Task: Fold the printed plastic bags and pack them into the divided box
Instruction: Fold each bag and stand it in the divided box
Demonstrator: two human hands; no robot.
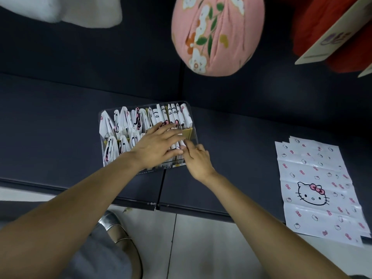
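Observation:
A clear divided box sits on the dark sofa seat, packed with several folded white printed bags standing on edge in two rows. My left hand lies flat over the bags in the right half of the box, fingers straight and spread. My right hand is at the box's front right corner, its fingertips pinching a folded bag in the near row. A flat, unfolded printed plastic bag with a cat face lies on the seat to the right.
A pink floral cushion leans on the sofa back. A red cushion and cards are at the top right, a white cushion at the top left. The seat edge and tiled floor are below, with a silver shoe.

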